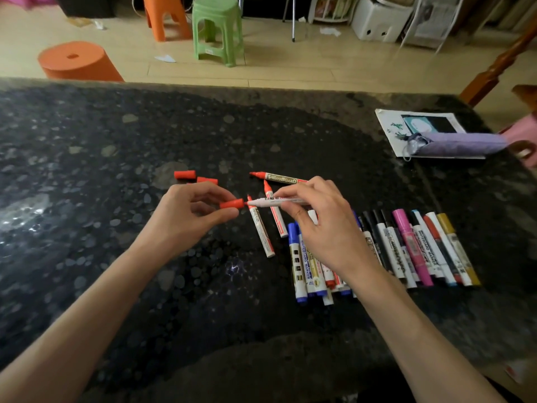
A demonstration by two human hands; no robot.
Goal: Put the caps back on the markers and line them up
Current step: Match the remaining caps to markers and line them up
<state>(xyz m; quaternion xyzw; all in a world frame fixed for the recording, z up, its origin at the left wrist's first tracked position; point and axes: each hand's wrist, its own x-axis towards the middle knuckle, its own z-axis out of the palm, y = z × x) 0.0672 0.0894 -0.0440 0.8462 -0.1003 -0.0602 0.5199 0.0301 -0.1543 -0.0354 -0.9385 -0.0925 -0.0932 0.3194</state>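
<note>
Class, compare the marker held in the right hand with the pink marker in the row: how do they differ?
The held marker is uncapped, red tip bare; the pink marker wears its cap. The held marker is white-bodied and lifted sideways in the right hand; the pink marker lies on the table in the row. Both are slim markers.

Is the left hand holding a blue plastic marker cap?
No, the left hand pinches a small red plastic cap between thumb and fingers.
</note>
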